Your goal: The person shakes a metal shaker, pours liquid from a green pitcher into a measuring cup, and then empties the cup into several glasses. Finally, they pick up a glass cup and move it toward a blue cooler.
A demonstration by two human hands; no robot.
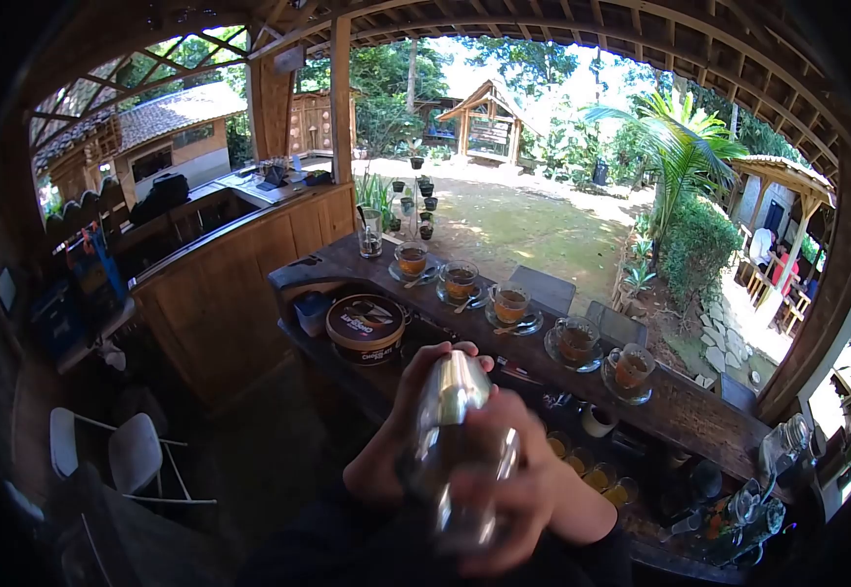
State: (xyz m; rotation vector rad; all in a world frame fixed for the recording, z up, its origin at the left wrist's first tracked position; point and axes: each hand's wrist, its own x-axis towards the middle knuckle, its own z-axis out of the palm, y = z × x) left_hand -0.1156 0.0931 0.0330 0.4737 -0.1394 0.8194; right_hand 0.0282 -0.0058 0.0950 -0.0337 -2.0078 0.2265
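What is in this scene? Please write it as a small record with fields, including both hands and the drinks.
Left hand: left hand around shiny metal container
Right hand: right hand on same container, blurred
Drinks: five glass cups on saucers, in a row
Surface: dark wooden counter
Left of cups: round tub, lid printed
Floor, left: white folding chair
Container's contents: cannot tell

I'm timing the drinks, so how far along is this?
Five glass cups of brown drink already stand on saucers along the counter. The metal shaker is in hand, between the left hand and right hand, blurred as if being shaken. Likely left: pouring from it, though its contents are hidden.
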